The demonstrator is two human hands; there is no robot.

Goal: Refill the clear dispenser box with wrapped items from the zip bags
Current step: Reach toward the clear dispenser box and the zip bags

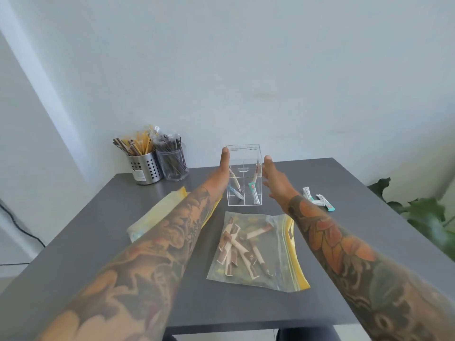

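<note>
Both hands up at the clear box (243,175) at the back middle of the grey table (270,303), left hand (222,168) flat against its left wall, right hand (273,183) spread just beside the right wall, fingers straight, nothing gripped. Looks like steadying or opening the box before filling. Next up: clearing the top, then fetching sticks from the zip bag (256,249) lying nearer. Lid hard to make out through the clear plastic; second bag (162,212) partly hidden under the left forearm
</note>
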